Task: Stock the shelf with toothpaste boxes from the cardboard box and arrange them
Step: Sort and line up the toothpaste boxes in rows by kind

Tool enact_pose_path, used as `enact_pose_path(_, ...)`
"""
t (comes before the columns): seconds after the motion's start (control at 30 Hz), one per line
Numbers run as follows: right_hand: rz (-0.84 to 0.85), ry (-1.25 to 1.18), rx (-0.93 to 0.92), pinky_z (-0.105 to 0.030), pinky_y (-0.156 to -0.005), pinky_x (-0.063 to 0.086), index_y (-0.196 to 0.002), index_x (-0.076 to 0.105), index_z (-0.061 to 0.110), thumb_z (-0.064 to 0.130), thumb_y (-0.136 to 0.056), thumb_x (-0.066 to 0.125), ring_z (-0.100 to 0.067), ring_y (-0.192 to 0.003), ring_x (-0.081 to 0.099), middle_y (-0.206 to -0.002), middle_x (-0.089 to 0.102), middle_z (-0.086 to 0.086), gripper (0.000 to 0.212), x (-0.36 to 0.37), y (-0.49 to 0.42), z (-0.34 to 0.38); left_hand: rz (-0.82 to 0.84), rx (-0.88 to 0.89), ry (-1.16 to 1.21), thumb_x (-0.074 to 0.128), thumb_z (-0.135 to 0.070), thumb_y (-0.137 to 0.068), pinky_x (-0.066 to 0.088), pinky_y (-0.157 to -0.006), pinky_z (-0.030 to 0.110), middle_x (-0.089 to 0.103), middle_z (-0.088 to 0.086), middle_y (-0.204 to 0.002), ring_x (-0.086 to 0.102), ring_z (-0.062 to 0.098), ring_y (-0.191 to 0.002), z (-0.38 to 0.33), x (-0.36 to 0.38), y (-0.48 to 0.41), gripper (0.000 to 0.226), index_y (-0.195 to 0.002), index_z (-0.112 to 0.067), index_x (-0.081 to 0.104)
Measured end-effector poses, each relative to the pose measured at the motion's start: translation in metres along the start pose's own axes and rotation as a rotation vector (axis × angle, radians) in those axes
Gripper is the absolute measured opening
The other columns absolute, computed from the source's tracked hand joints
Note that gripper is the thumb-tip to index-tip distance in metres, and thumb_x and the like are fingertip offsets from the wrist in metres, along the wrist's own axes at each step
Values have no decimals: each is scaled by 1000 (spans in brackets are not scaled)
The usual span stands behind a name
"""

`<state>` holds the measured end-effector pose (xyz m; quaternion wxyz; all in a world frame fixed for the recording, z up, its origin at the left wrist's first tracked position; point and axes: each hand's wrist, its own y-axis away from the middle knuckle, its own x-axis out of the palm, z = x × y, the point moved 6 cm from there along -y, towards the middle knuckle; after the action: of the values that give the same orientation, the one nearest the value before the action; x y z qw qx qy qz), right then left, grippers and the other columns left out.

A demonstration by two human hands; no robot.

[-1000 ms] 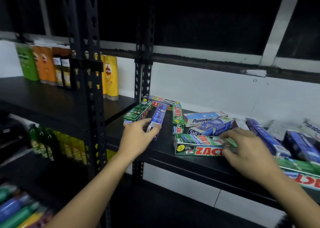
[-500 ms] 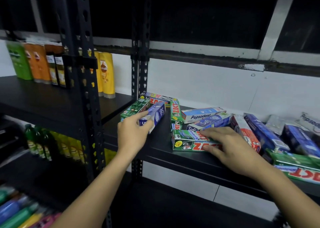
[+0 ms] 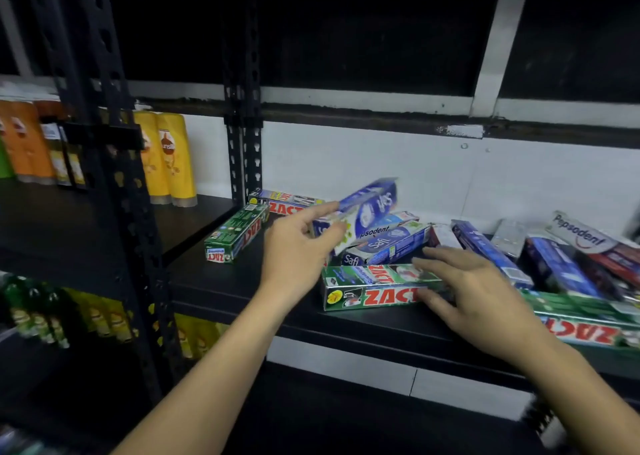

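My L hand (image 3: 298, 246) pinches a blue Safi box (image 3: 367, 208), tilted in air just above the green ZACT box (image 3: 370, 288) at shelf (image 3: 235, 285) front; R hand (image 3: 481, 302) rests, fingers spread, on it.

Overall light: dim; above your shelf (image 3: 242, 281) everything goes almost black.
Brightest spot: the white wall (image 3: 346, 163) behind the boxes.
Shadows: the lower racks on your left sink into darkness.
Motion blur: your left hand (image 3: 298, 246) and the blue box (image 3: 367, 208) it grips are smeared; your right hand (image 3: 474, 288) is soft at the fingers.
Sharpest: the print on the green Zact box (image 3: 367, 288).
Edges: the lower-left bottles (image 3: 34, 312) and far-right boxes (image 3: 588, 246) are blurred; the uprights (image 3: 114, 177) lean with the wide lens.
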<state>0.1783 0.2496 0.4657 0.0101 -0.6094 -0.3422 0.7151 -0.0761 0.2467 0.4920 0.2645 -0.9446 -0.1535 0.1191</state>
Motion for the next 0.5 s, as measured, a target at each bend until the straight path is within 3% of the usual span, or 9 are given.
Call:
enact_pose_path(0.1,-40,56,94,-47,-102,47,-126,66,21,35,-82,73,-29,-122,58,-131,63,-4,47,-11,8,-21,89,-14,-46,72,-21,-88,31,-45,15,50,-20,-41,33,2,-38,1,31,0,29,-117,-21,72)
enact_pose_path(0.23,-30,61,167,-44,-103,47,-129,64,22,37,-84,71,-26,-122,58,-133,62,-4,48,-14,19,-38,217,-21,-69,71,-20,-90,34,-45,7,49,-22,-43,42,-4,-35,0,54,0,32,-122,-16,69)
enact_pose_path(0.33,-10,36,179,-43,-103,47,-129,63,23,40,-85,68,-24,-122,58,-133,62,-1,47,-11,24,-43,320,-28,-100,73,-26,-88,47,-56,12,66,-19,-79,60,-7,-56,-1,59,-2,32,-120,-23,68)
enact_pose_path(0.4,-9,24,179,-45,-101,47,-128,63,22,40,-85,67,-24,-121,58,-131,63,0,47,-9,24,-44,381,-25,-140,75,-33,-86,53,-82,16,70,-14,-111,65,-8,-88,2,62,-1,36,-121,-30,67)
enact_pose_path(0.43,-15,16,181,-45,-101,47,-128,64,22,39,-85,68,-24,-120,59,-130,63,0,46,-9,24,-43,404,-8,-169,75,-36,-85,48,-87,10,66,-17,-119,60,-13,-96,3,62,0,38,-122,-32,66)
enact_pose_path(0.5,-26,-3,184,-46,-102,46,-130,62,23,40,-86,67,-22,-122,58,-133,62,2,48,-12,23,-38,431,30,-254,74,-41,-84,36,-76,-6,62,-22,-121,51,-22,-92,2,61,2,41,-123,-38,64)
